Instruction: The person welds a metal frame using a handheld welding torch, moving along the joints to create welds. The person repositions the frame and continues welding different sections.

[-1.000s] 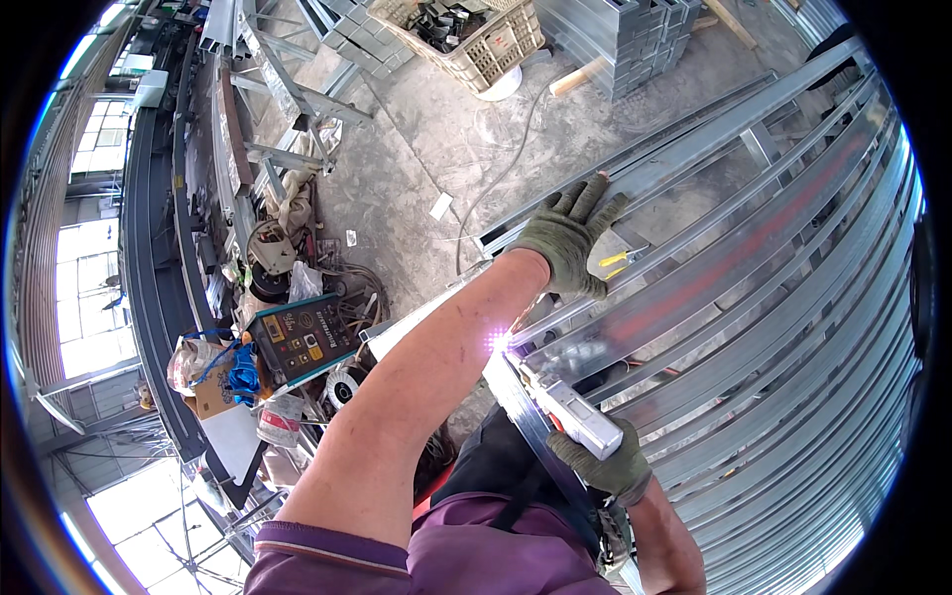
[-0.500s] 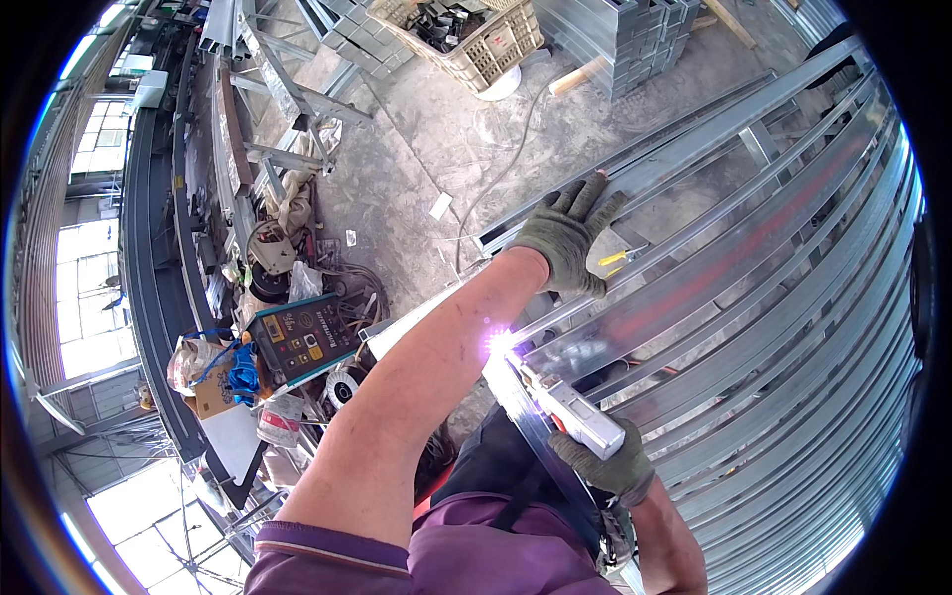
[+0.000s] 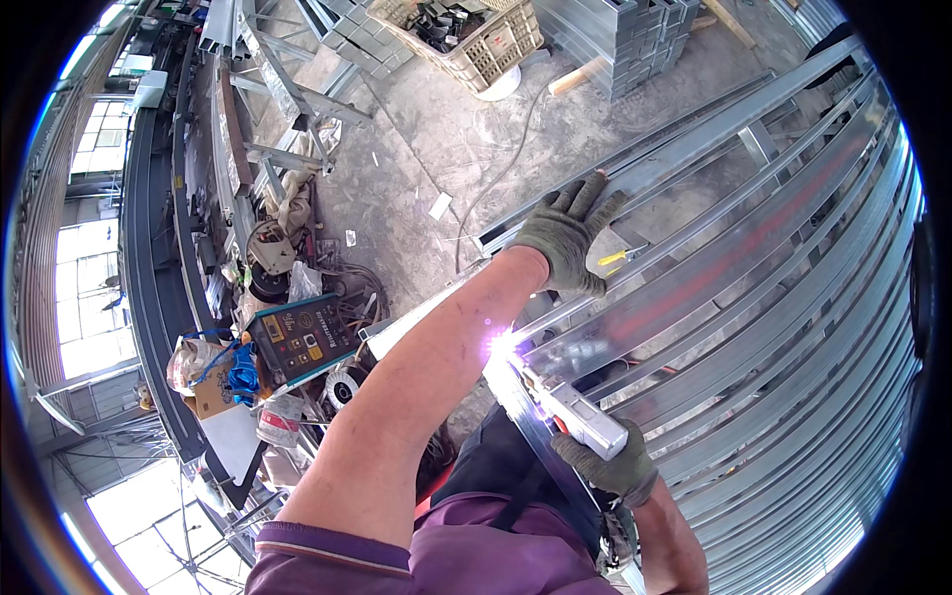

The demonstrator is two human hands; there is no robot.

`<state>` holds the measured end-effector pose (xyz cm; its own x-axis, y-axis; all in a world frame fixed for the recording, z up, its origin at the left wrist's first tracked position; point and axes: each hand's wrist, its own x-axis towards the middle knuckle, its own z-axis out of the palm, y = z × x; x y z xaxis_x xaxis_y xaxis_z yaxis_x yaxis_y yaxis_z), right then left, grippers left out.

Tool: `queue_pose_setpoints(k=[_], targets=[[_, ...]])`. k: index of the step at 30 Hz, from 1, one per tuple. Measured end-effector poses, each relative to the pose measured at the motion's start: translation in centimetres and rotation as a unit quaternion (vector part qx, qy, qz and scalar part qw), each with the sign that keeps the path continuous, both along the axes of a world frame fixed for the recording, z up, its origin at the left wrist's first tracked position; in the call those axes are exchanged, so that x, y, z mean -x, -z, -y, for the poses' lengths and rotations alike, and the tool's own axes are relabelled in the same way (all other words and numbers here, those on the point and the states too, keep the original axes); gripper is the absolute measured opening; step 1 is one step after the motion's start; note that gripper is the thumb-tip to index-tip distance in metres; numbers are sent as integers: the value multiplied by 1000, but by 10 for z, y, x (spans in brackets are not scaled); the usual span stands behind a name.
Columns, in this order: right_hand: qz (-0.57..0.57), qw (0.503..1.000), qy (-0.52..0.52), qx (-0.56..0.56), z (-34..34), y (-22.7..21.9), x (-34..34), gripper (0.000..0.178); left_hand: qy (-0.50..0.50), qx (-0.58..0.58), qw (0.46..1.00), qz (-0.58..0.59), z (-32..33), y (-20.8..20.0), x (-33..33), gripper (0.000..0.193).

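My right hand (image 3: 615, 469), in a green work glove, is closed around the rear of a silver, box-bodied welding gun (image 3: 585, 418). The gun's nozzle points up and left at a bright violet-white arc (image 3: 503, 345). That glare sits where the end of a galvanized metal rail (image 3: 565, 307) meets a steel crosspiece (image 3: 508, 387), and it hides the joint itself. Farther up, my left hand (image 3: 567, 240), also gloved, lies with fingers spread over the metal rails, holding nothing visible. Its forearm passes just left of the arc.
Long parallel metal strips (image 3: 754, 397) fill the right side. A yellow-handled tool (image 3: 617, 257) lies beyond my left hand. At left stand a welding machine (image 3: 305, 339) and coiled cables. A plastic crate (image 3: 486, 59) and stacked steel profiles (image 3: 645, 45) are at the back.
The arc's glare has changed a little in shape. My right hand and the welding gun have shifted very slightly; my left hand stays in place.
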<state>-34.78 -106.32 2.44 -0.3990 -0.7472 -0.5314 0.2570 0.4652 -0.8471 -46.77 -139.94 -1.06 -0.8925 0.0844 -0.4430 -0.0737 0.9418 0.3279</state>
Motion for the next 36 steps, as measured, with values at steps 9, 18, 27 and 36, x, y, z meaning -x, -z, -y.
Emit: queue_pose_setpoints(k=[9,18,27,36], targets=[[-14,1000,15,17,-4,2,-2,41,-4,-2,1000,13,-2,-5,2,149],[76,996,51,-23,4,-26,8,42,-24,-10,999,30,-4,-10,4,148],[-17,996,75,39,-14,-35,10,44,-23,5,999,49,-6,-11,4,150],[44,991,127,12,-45,-66,28,38,-7,12,999,40,1,-7,-2,150]])
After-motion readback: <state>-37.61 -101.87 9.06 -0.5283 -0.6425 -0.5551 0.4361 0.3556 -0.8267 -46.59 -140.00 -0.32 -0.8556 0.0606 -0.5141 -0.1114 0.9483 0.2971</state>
